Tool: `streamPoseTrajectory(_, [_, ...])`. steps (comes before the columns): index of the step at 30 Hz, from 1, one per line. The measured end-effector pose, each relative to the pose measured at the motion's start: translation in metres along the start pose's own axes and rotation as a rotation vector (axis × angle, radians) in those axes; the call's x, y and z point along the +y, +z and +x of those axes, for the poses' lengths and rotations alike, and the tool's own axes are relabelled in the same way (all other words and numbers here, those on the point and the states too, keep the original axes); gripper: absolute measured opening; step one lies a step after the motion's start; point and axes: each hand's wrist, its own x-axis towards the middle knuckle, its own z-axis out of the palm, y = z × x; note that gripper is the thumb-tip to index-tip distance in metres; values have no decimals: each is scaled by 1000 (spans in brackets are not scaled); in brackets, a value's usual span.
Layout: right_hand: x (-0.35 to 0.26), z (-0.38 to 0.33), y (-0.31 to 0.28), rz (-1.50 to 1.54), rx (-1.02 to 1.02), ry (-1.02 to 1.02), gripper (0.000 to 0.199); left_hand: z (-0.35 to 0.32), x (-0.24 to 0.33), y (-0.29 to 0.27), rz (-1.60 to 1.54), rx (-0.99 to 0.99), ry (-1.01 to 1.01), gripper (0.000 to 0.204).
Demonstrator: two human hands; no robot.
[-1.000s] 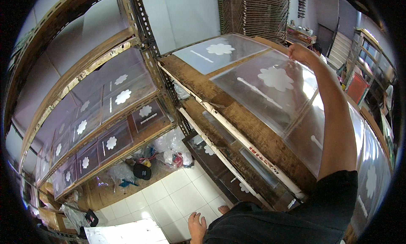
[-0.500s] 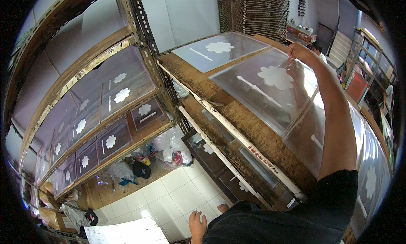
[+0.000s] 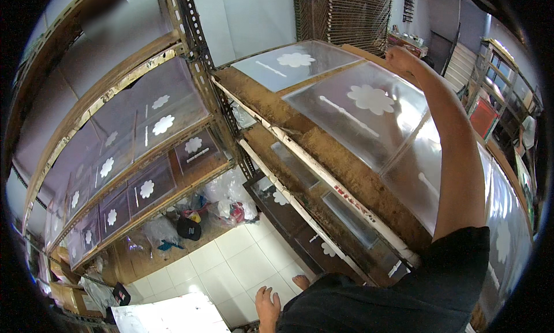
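Observation:
My right hand [image 3: 400, 58] reaches far out over the top wooden shelf [image 3: 323, 145], its fingers curled on the far edge of a clear plastic sheet [image 3: 369, 111] printed with a white flower and a white bar. A second clear sheet with the same print [image 3: 294, 62] lies just beyond it to the left. More such sheets [image 3: 424, 177] overlap toward me under my forearm. My left hand [image 3: 266, 305] hangs low by my dark shirt above the tiled floor, fingers apart and holding nothing.
A slotted metal rack post [image 3: 199, 50] stands between two shelf units. The left shelves [image 3: 144, 177] hold several dark frames with white flower prints. Plastic bags [image 3: 222, 203] lie on the white tiled floor [image 3: 231, 264]. A wire drying rack [image 3: 343, 13] stands at the back.
My right hand has shifted slightly farther along the far edge of the clear sheet. The left hand stays low beside me.

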Motion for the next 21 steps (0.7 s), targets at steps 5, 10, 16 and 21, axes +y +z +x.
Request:
streamPoseTrajectory(5, [-91, 25, -54, -5, -106, -349, 17, -5, 9, -9, -17, 71, 42, 30])
streamPoseTrajectory(10, [-268, 0, -112, 188, -110, -671, 19, -33, 25, -33, -53, 194, -20, 30])
streamPoseTrajectory(16, [-493, -148, -163, 407, -195, -1170, 12, -115, 58, -71, -135, 281, -166, 31])
streamPoseTrajectory(21, [-597, -327, -176, 626, -424, -1613, 19, -210, 61, -77, -145, 373, -233, 27])
